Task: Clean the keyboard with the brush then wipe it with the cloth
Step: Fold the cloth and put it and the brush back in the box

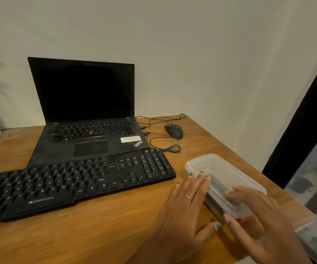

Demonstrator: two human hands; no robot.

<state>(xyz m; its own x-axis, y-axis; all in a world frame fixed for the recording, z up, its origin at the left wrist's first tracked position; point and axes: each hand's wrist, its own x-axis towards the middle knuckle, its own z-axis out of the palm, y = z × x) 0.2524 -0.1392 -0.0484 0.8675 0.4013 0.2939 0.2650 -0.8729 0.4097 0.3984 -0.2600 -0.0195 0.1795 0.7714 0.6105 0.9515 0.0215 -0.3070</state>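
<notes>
Black keyboard (73,184) lies lower left of frame, long axis rising left to right, number pad toward the container; untouched. Step in hand: likely getting the tools out, no brushing yet. Left hand (188,204) rests flat, fingers straight, against the lidded plastic container (216,166) at lower right; right hand (258,216) fingers loosely bent over the lid, gripping nothing clearly. Next move probably calls for lifting the lid. Laptop (85,115) behind.

L grip (187,202): thin ring, green-tipped nails
</notes>
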